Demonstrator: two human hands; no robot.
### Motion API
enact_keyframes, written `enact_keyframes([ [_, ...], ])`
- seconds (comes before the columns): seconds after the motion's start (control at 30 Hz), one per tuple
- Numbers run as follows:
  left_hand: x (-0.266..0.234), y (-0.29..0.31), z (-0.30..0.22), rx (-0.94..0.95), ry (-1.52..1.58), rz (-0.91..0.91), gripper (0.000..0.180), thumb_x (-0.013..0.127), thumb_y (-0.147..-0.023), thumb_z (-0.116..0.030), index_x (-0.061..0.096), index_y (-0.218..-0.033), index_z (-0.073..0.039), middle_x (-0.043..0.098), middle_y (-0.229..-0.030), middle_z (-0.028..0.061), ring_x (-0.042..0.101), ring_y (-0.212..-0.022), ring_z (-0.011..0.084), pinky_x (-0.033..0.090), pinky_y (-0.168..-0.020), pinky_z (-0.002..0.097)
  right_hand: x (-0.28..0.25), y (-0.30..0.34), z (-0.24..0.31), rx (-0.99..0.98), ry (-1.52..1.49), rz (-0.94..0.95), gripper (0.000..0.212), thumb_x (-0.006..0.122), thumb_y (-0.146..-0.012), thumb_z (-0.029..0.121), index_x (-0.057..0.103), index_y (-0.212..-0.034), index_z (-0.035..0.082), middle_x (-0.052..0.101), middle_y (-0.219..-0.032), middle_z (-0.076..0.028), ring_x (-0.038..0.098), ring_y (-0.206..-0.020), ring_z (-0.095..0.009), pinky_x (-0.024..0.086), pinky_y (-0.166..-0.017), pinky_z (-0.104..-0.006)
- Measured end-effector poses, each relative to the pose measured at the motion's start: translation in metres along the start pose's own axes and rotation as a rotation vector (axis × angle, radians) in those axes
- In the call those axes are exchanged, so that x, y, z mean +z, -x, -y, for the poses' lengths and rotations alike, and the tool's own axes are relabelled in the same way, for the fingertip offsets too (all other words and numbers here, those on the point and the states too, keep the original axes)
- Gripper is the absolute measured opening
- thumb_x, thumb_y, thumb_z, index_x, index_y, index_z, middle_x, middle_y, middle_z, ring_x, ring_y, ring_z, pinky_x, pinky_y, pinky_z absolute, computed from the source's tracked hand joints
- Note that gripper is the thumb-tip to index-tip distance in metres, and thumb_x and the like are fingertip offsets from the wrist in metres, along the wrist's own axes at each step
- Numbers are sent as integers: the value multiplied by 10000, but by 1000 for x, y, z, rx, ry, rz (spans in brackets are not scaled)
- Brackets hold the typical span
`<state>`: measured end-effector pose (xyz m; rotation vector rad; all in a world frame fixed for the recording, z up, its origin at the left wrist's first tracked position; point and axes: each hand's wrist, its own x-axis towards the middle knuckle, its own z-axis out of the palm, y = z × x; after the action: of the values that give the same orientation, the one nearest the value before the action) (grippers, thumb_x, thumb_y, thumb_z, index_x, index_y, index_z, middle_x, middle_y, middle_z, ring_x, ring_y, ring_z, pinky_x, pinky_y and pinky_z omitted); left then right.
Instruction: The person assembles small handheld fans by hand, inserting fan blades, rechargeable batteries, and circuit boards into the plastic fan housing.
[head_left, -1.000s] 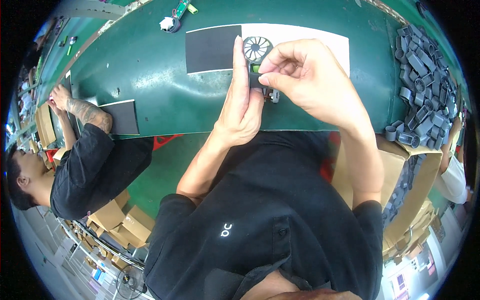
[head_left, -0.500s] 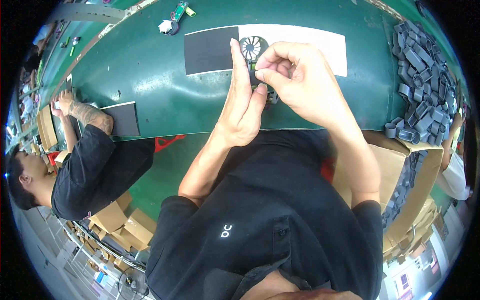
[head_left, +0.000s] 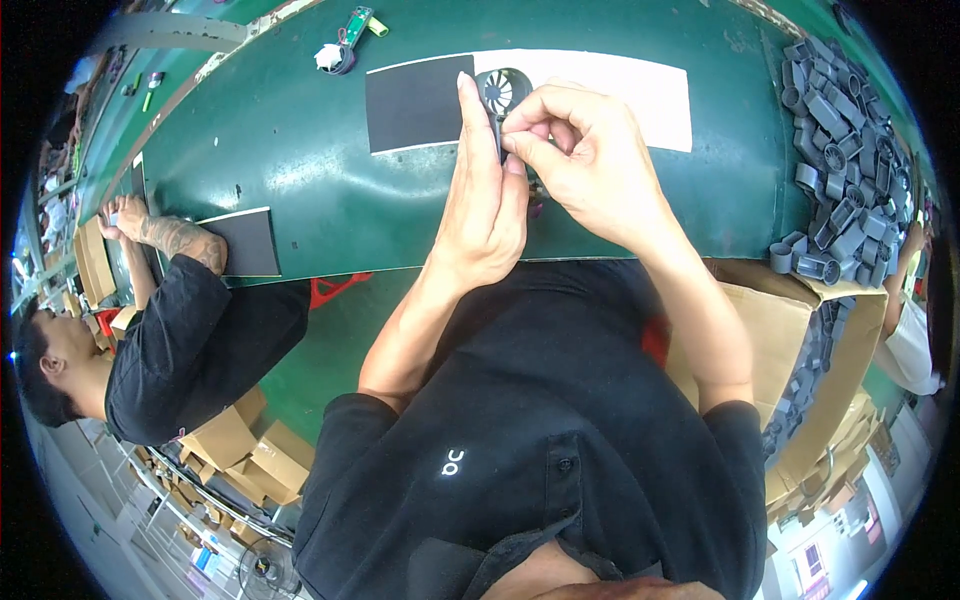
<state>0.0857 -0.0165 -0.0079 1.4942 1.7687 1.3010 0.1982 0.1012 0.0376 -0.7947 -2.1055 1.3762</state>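
A small dark handheld fan body with a ring of pale blades stands out above the table, directly in front of me. My left hand is closed along its handle, long fingers straight on the left side and thumb on the near side. From the right, my right hand pinches with thumb and forefinger at the handle just below the round fan head. What lies between those fingertips is hidden. Some small parts at the handle's lower end show only partly behind my hands.
Beneath my hands lie a black pad and a white sheet. A fan part with a green circuit board lies at the far left. Grey plastic housings are heaped at right, above an open carton. A co-worker sits at left.
The fan body and both hands have shifted slightly left. My right fingertips have moved closer against the handle, and the greenish part seen beside them earlier is now covered.
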Motion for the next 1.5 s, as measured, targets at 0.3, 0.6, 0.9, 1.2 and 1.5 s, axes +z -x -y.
enact_keyframes([
  [0.3, 6, -6, -6, -113, 233, -96, 650, 357, -1093, -20, 5, -1640, -11, 528, -1413, 205, 577, -1223, 229, 451, -1055, 330, 11, 1, -11, -92, -64, -55, 95, 718, -827, 57, 728, -909, 9, 623, -792, -75, 596, -686, -190, 486, -643, -317],
  [0.6, -1, -13, -15, -121, 726, -143, 721, 345, -974, 58, 112, -1650, -25, 363, -1595, 143, 444, -1386, 225, 385, -1129, 315, 15, 17, -8, -424, 149, -181, 358, 739, -855, 49, 718, -1212, 71, 623, -890, -110, 639, -796, -304, 547, -721, -377],
  [0.9, -17, 0, -32, -269, 919, 7, 964, 454, -839, -83, -44, -1663, -54, 468, -1427, 152, 510, -1032, 158, 450, -901, 280, -14, 28, 4, -87, -238, -163, 689, 703, -950, 59, 380, -1556, 12, 677, -1237, -125, 638, -1048, -154, 494, -948, -306],
  [1.2, -12, 8, -46, 136, 565, -12, 788, 363, -973, 40, -79, -1625, 47, 358, -1586, 242, 477, -1379, 294, 370, -1148, 359, -6, 45, 29, 51, -281, -103, 534, 764, -905, 188, 606, -1382, 8, 715, -1212, -117, 665, -1100, -187, 512, -969, -331],
  [1.5, -6, 29, -45, 132, 236, -181, 685, 388, -1023, 51, 70, -1630, 36, 352, -1578, 253, 417, -1440, 318, 341, -1181, 389, 33, 56, 34, 161, -396, -139, 357, 612, -953, -12, 601, -1309, -30, 676, -1150, -105, 630, -1067, -143, 538, -900, -296],
])
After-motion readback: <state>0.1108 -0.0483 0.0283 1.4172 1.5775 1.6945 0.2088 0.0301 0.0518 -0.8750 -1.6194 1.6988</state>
